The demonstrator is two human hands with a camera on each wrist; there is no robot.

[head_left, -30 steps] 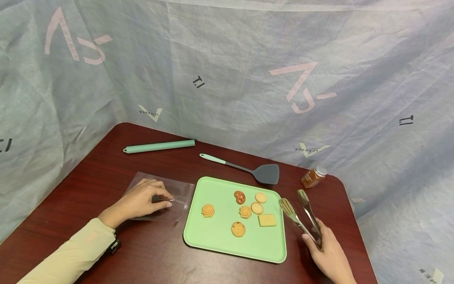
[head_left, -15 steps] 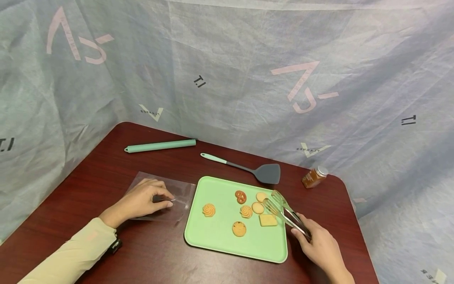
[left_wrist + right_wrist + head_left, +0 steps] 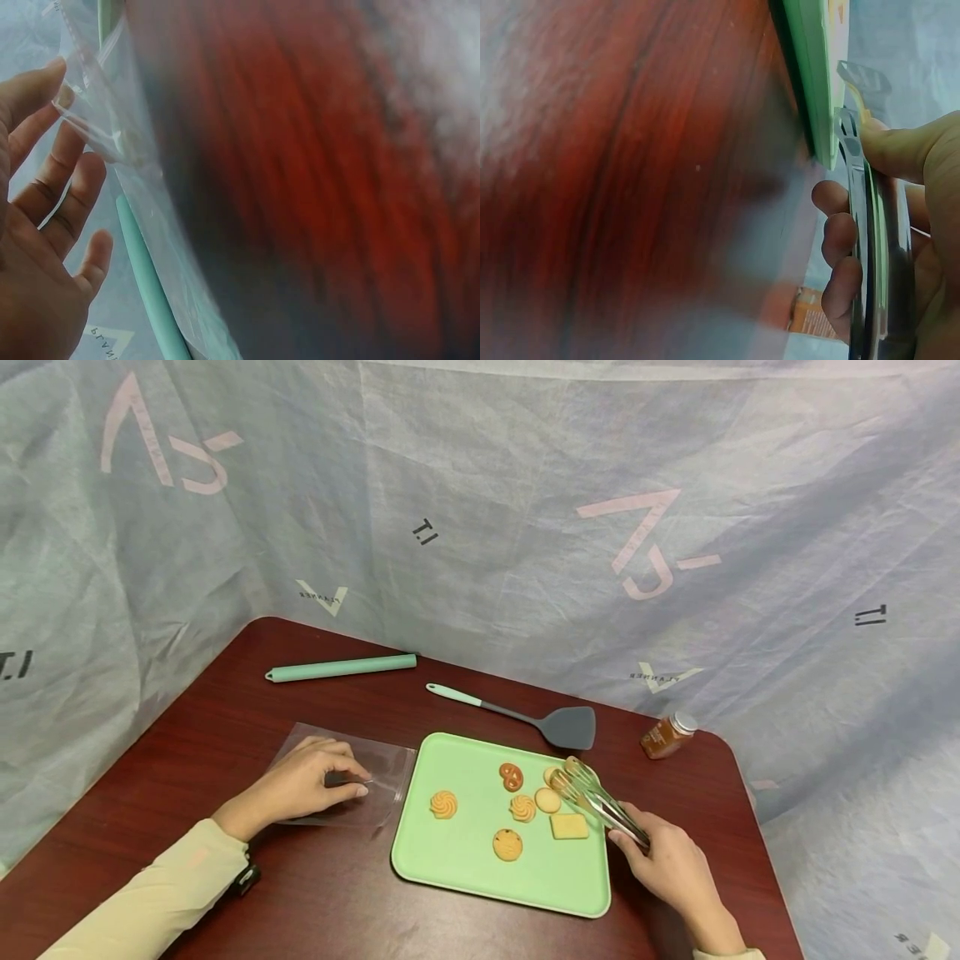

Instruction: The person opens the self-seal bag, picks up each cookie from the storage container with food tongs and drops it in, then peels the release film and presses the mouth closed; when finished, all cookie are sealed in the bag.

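Observation:
My left hand [image 3: 307, 781] lies over a clear plastic bag [image 3: 386, 770], thumb and index finger pinching its edge; the left wrist view shows the film of the bag [image 3: 124, 139] lifted at the fingertips. My right hand [image 3: 671, 860] grips metal tongs [image 3: 611, 812], their slotted ends a little apart over the far right of a green tray [image 3: 450, 856]. They partly cover a round plain cookie [image 3: 550, 774]. Beside it lie another round cookie [image 3: 547, 800], a rectangular biscuit [image 3: 569, 826], a pretzel [image 3: 512, 777], two swirl cookies [image 3: 522, 808] and a chip cookie [image 3: 507, 844].
Behind the tray lies a grey spatula [image 3: 568, 727] with a pale green handle. A green rolling pin-like rod [image 3: 341, 668] is at the back left. A jar [image 3: 667, 735] with a silver lid lies tilted at the back right, near the cloth backdrop [image 3: 487, 568].
My right hand has brought the tongs leftward from beside the tray to over the round cookie, and their ends have drawn closer together. My left hand stays on the bag.

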